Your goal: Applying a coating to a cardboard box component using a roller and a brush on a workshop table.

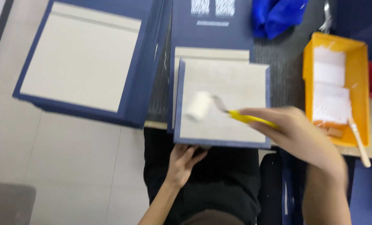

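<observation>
On the board (232,83), roller (198,105) mid-panel.

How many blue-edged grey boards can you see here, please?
3: one large board at the left, one under the roller, steadied by the left hand, and one beneath it. More may be hidden.

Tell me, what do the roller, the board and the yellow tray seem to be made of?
Roller: soft white foam or fleece sleeve, blurred, on a yellow plastic-looking handle. Board: matte grey cardboard, its edges wrapped in dark blue paper or cloth. Tray: glossy yellow plastic, smeared white inside.
</observation>
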